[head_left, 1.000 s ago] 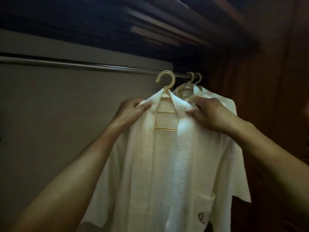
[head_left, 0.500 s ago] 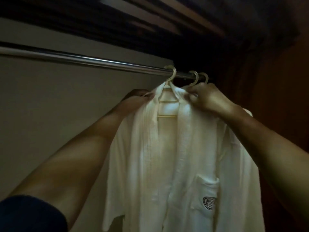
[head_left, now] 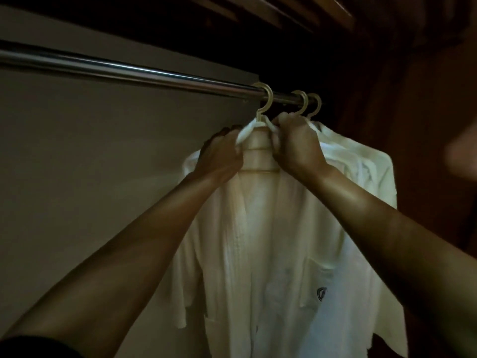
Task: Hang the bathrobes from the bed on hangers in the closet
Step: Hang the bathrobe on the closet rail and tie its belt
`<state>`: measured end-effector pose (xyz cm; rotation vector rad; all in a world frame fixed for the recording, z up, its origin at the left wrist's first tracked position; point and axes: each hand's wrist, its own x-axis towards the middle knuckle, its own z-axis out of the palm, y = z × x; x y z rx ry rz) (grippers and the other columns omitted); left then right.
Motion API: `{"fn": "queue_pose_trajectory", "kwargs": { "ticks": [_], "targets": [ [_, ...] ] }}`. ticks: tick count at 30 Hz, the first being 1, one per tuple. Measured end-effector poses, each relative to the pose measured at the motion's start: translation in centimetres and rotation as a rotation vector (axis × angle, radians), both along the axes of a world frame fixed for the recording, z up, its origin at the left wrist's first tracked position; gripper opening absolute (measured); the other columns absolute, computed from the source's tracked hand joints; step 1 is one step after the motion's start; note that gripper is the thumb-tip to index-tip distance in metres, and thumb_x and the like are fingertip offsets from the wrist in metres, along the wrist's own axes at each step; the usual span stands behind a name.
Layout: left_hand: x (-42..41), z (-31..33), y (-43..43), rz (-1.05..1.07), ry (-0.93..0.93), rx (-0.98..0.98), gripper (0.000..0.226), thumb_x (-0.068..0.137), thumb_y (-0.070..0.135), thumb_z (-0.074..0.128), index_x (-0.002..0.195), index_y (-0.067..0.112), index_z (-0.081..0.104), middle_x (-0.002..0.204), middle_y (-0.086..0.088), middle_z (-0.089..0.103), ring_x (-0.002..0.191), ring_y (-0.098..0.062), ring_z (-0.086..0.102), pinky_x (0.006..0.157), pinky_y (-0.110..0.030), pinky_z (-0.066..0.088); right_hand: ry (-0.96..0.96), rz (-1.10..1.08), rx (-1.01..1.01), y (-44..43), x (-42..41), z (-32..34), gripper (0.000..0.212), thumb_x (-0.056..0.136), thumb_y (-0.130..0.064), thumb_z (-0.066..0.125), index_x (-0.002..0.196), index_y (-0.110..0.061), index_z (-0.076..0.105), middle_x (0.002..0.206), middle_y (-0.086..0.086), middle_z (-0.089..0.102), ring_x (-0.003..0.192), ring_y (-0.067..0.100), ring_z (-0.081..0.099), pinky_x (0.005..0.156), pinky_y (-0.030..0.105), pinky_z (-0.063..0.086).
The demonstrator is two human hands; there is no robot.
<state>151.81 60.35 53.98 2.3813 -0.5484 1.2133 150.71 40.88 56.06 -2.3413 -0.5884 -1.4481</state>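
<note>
- Up from below the bar a second earlier, the front hanger [head_left: 259,153] had its hook over the closet rail [head_left: 129,71], and both grips had drawn in close to the hanger's neck.
- The white bathrobe [head_left: 278,254] hung on that hanger inside the closet, its front open and its collar bunched at the neck. A chest pocket [head_left: 321,293] with a dark emblem showed lower down.
- The left grip [head_left: 222,153] had its fingers curled round the left fold of the collar, just beside the hanger's neck.
- The right grip [head_left: 296,146] pinched the right fold of the collar, with its knuckles just under the hook.
- Two more hooks [head_left: 303,102] sat close together on the rail just to the right, with other white robes [head_left: 361,156] hanging directly behind the front one.
- A pale back wall [head_left: 90,177] lay behind the rail and a dark wooden side panel [head_left: 426,125] stood at the right.
- A dark sleeve [head_left: 31,347] showed at the lower left corner.
</note>
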Motion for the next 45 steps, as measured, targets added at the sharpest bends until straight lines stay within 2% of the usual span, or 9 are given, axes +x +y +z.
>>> {"fn": "queue_pose_trajectory", "kwargs": {
  "ticks": [6, 10, 13, 18, 25, 30, 34, 38, 45],
  "targets": [
    [-0.8, 2.5, 2.5, -0.013, 0.189, -0.075, 0.038, 0.101, 0.025, 0.044, 0.135, 0.026, 0.061, 0.126, -0.011, 0.068, 0.111, -0.032, 0.064, 0.086, -0.027, 0.047, 0.015, 0.072, 0.15, -0.4, -0.4, -0.1, 0.022, 0.103, -0.019, 0.043, 0.099, -0.009, 0.062, 0.087, 0.004, 0.066, 0.08, 0.022, 0.061, 0.07, 0.036, 0.048],
    [-0.8, 0.6, 4.3, -0.098, 0.34, -0.148, 0.053, 0.098, 0.067, 0.04, 0.143, 0.041, 0.047, 0.135, -0.002, 0.062, 0.118, -0.028, 0.061, 0.098, -0.042, 0.051, 0.12, 0.012, 0.011, -1.6, -1.5, -0.1, 0.033, 0.101, -0.044, 0.044, 0.118, -0.018, 0.057, 0.107, 0.003, 0.064, 0.099, 0.025, 0.061, 0.081, 0.043, 0.051],
    [0.3, -3.1, 9.5, 0.042, 0.296, -0.237, 0.07, 0.096, 0.058, 0.054, 0.152, 0.019, 0.041, 0.151, -0.01, 0.05, 0.135, -0.032, 0.05, 0.11, -0.04, 0.042, 0.181, -0.202, -0.077, -5.6, -2.8, -2.2, 0.045, 0.094, -0.046, 0.06, 0.129, -0.02, 0.05, 0.117, 0.007, 0.063, 0.106, 0.03, 0.062, 0.086, 0.047, 0.05],
    [1.2, -7.7, 16.4, 0.009, 0.59, -0.289, 0.061, 0.084, 0.06, 0.063, 0.13, 0.021, 0.064, 0.126, -0.01, 0.069, 0.113, -0.028, 0.066, 0.098, -0.04, 0.052, 0.231, -0.205, -0.052, -11.0, -4.2, -4.6, 0.036, 0.097, -0.03, 0.059, 0.126, -0.009, 0.052, 0.114, 0.017, 0.061, 0.101, 0.036, 0.059, 0.08, 0.043, 0.048],
    [1.7, -3.5, 12.3, 0.29, 0.177, -0.263, 0.05, 0.096, 0.024, 0.049, 0.142, 0.004, 0.049, 0.141, -0.024, 0.052, 0.131, -0.042, 0.048, 0.108, -0.047, 0.04, 0.233, -0.165, 0.049, -11.0, -4.2, -5.6, 0.034, 0.1, -0.039, 0.05, 0.124, -0.015, 0.056, 0.114, 0.013, 0.065, 0.104, 0.033, 0.06, 0.086, 0.037, 0.045],
    [-4.7, -2.3, 1.0, -0.088, -0.126, -0.094, 0.034, 0.086, 0.01, 0.06, 0.12, 0.008, 0.064, 0.119, -0.016, 0.061, 0.108, -0.035, 0.06, 0.091, -0.045, 0.051, 0.255, -0.07, 0.306, -9.6, -6.1, -6.6, 0.051, 0.1, -0.04, 0.059, 0.141, -0.013, 0.045, 0.138, 0.01, 0.058, 0.123, 0.027, 0.055, 0.096, 0.031, 0.039],
    [-5.0, -3.7, -5.2, -0.236, 0.156, 0.016, 0.034, 0.098, 0.041, 0.059, 0.119, 0.014, 0.063, 0.116, -0.004, 0.065, 0.107, -0.022, 0.061, 0.089, -0.036, 0.048, 0.331, -0.191, 0.402, -10.1, -7.8, -8.6, 0.068, 0.089, -0.044, 0.073, 0.141, -0.013, 0.04, 0.111, 0.001, 0.058, 0.099, 0.021, 0.057, 0.086, 0.036, 0.047],
    [-2.4, -6.0, -6.7, -0.081, 0.114, 0.1, 0.059, 0.095, 0.068, 0.047, 0.117, 0.017, 0.064, 0.109, -0.003, 0.065, 0.101, -0.021, 0.061, 0.085, -0.035, 0.045, 0.374, -0.355, 0.305, -12.6, -8.9, -11.6, 0.032, 0.094, -0.036, 0.069, 0.11, -0.014, 0.053, 0.08, -0.002, 0.063, 0.078, 0.028, 0.065, 0.066, 0.032, 0.04],
    [-1.3, -5.8, -5.7, -0.128, 0.003, 0.242, 0.05, 0.102, 0.055, 0.035, 0.114, 0.019, 0.068, 0.092, -0.005, 0.061, 0.08, -0.025, 0.062, 0.064, -0.038, 0.048, 0.259, -0.085, 0.588, -14.1, -10.3, -5.3, 0.021, 0.102, -0.031, 0.055, 0.096, -0.015, 0.067, 0.09, 0.002, 0.065, 0.084, 0.02, 0.06, 0.076, 0.034, 0.045]
  ]
}}
